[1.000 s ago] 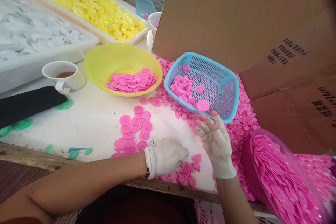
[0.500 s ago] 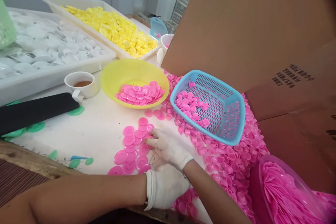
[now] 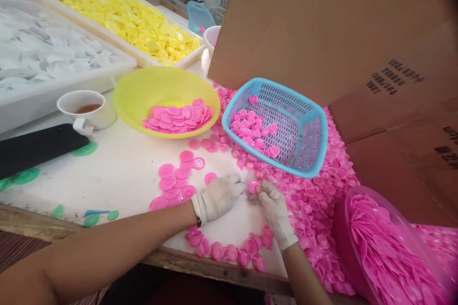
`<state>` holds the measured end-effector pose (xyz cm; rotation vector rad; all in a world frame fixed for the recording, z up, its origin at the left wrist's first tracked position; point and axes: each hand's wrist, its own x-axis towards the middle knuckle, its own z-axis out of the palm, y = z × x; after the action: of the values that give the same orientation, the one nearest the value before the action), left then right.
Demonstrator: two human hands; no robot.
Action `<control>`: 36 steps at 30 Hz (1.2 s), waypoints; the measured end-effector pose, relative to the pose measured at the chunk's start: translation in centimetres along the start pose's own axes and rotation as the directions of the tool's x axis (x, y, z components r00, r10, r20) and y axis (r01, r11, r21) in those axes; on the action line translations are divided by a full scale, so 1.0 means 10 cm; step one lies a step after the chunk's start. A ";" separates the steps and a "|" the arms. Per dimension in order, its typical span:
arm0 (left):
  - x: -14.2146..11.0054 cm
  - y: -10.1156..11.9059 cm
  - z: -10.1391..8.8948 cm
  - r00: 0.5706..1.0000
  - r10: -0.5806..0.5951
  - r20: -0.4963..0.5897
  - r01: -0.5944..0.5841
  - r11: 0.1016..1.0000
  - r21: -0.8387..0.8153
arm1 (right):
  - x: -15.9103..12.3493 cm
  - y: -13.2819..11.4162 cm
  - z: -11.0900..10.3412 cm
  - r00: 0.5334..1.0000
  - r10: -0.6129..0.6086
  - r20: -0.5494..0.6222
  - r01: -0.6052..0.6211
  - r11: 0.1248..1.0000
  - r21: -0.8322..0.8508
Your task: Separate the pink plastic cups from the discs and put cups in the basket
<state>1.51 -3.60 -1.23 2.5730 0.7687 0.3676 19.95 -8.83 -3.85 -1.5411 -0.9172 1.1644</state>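
Left hand (image 3: 216,198) and right hand (image 3: 275,209) near each other over the white worktable (image 3: 229,224); pink plastic disc (image 3: 254,186) in a right-hand pinch.

Left forearm (image 3: 125,242) slants in across the wooden front edge (image 3: 200,263), hand palm-down, fingers half curled; grip contents cannot be told. Right forearm (image 3: 306,276) angles up and leftward, thumb and fingers closed on the smooth, round disc between the hands. Both wear white fabric gloves (image 3: 282,228). Left of the hands: flat glossy discs (image 3: 167,171), some ringed. Along the front edge: a curved row of small, hollow pink cups (image 3: 217,250). Behind the right hand: slotted blue plastic basket (image 3: 312,140), amid heaped pink cups (image 3: 318,214) toward the right edge.
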 end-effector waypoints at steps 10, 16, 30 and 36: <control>0.04 0.08 0.13 0.999 0.045 0.031 -0.049 0.985 0.168 | -0.01 0.05 -0.02 0.998 0.067 0.006 -0.067 0.991 0.112; -0.05 0.17 0.11 0.999 -0.007 0.051 0.004 0.999 0.043 | -0.07 -0.04 0.02 0.999 0.030 -0.010 -0.029 0.991 0.128; 0.08 0.01 0.01 0.782 -0.433 0.449 0.587 0.268 -0.764 | -0.04 -0.30 0.20 0.868 0.365 0.338 -0.289 0.923 -0.253; 0.09 -0.03 0.03 0.793 -0.414 0.447 0.568 0.239 -0.787 | -0.01 -0.24 0.18 0.823 0.422 0.380 -0.365 0.906 -0.214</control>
<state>2.22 -2.95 -1.49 1.1839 0.9315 0.2574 18.13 -7.85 -1.61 -1.6695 -0.9921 1.8209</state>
